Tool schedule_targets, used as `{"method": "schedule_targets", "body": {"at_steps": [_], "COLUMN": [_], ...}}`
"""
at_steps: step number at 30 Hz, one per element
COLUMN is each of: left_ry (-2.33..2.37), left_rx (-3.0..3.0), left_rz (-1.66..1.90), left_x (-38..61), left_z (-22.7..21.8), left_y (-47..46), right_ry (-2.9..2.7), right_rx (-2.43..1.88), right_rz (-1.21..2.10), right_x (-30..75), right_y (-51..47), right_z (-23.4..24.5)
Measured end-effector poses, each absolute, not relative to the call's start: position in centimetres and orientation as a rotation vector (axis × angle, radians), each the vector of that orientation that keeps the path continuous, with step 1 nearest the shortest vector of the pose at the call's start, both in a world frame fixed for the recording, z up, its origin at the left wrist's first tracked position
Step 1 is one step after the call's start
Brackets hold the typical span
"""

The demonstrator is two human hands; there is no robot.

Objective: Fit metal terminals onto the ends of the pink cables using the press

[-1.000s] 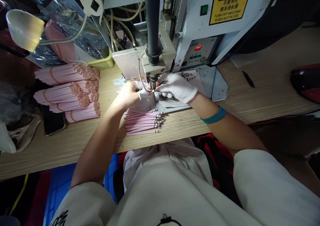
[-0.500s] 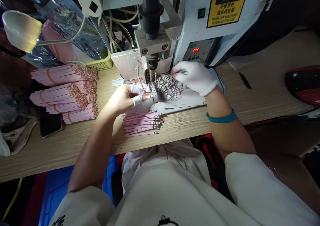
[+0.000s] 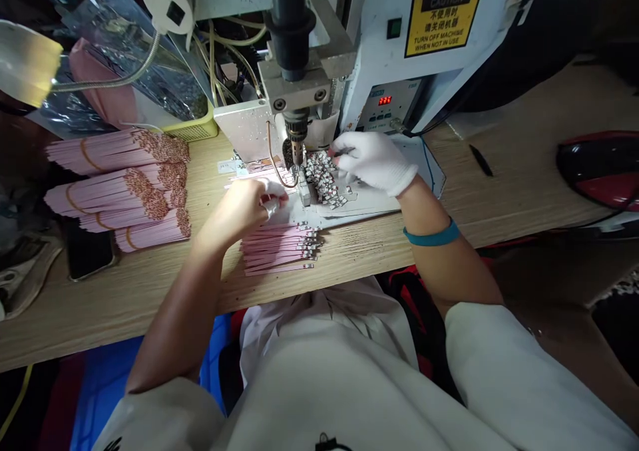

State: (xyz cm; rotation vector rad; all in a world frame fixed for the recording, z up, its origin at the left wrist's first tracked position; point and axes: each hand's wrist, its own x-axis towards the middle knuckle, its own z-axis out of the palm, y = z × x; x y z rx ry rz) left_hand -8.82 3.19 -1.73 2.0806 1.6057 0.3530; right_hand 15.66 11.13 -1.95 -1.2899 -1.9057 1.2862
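Step in hand: the left hand [image 3: 242,205] works a pink strip [image 3: 254,183] in beside the welder tip [image 3: 297,151], while the right hand [image 3: 373,163] works at the metal parts [image 3: 322,178]; this looks like fitting a small part to each strip's end.

Left grip: curled and low over the strips, with finger cots [image 3: 272,206] on its fingertips; it seems to pinch, but what it has hold of is hidden, so I cannot tell.

Right grip: white-gloved, fingers drawn nearly together at the edge of the parts pile; whether they hold a part is too small to tell.

Strips: a finished-looking row [image 3: 279,251] lies on the bench [image 3: 379,251] just below the left hand, metal ends to the right.

Parts: a loose heap on a metal plate [image 3: 359,205], just beside the tip.

Bundles: banded pink strips [image 3: 114,188] stacked left of the welder.

Machine: a red display [image 3: 384,100] and a caution label [image 3: 442,18] sit above.

Next move: it appears to call for a part and a strip brought together squarely under the tip.
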Motion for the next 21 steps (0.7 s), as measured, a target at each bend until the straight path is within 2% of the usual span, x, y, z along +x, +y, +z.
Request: {"method": "schedule_targets", "body": {"at_steps": [3, 6, 9, 12, 17, 21], "left_ry": [1.830, 1.834, 1.803, 1.788, 1.786, 1.716], "left_rx": [2.218, 2.260, 2.221, 2.226, 2.136, 2.031], "left_rz": [0.420, 0.364, 0.362, 0.379, 0.376, 0.471], "left_x": [-8.7, -8.4, -8.0, -7.8, -7.8, -8.1], "left_z": [-2.6, -3.3, -3.5, -3.5, -3.1, -2.7], "left_y": [3.7, 4.0, 4.2, 4.4, 4.5, 4.3], "right_ry": [-2.133, -2.467, -2.435, -2.316, -2.230, -1.913], "right_rx": [-1.293, -1.133, -1.194, -1.267, -1.190, -1.150], "right_rz": [1.211, 1.027, 0.774, 0.692, 0.765, 1.134], "right_x": [16.9, 17.0, 15.8, 14.5, 13.4, 13.8], "right_y": [11.1, 11.1, 11.2, 11.5, 11.2, 10.4], "right_z": [-1.7, -2.2, -3.0, -3.9, -4.1, -3.1]}}
